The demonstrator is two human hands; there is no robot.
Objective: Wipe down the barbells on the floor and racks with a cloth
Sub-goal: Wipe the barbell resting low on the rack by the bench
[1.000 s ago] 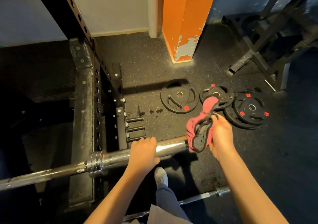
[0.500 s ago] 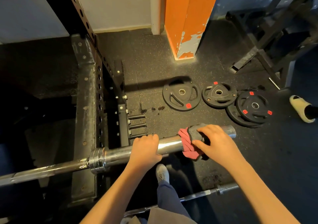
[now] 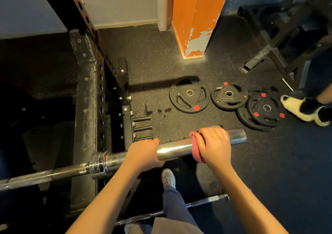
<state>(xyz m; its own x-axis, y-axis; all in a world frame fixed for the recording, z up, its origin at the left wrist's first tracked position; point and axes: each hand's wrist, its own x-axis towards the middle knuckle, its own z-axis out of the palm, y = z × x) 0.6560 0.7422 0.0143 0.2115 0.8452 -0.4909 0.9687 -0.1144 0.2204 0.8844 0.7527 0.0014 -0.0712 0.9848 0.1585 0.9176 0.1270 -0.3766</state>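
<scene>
clasping cloth (image 3: 197, 155) near barbell (image 3: 172, 148) end

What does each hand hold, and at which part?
The left hand grips the barbell by its thick chrome sleeve. The right hand grips the pink cloth, wrapped around the same sleeve nearer its end.

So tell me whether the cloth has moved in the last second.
Yes. The cloth dropped onto the bar, gripped by the right hand, short of the bar's end.
</scene>
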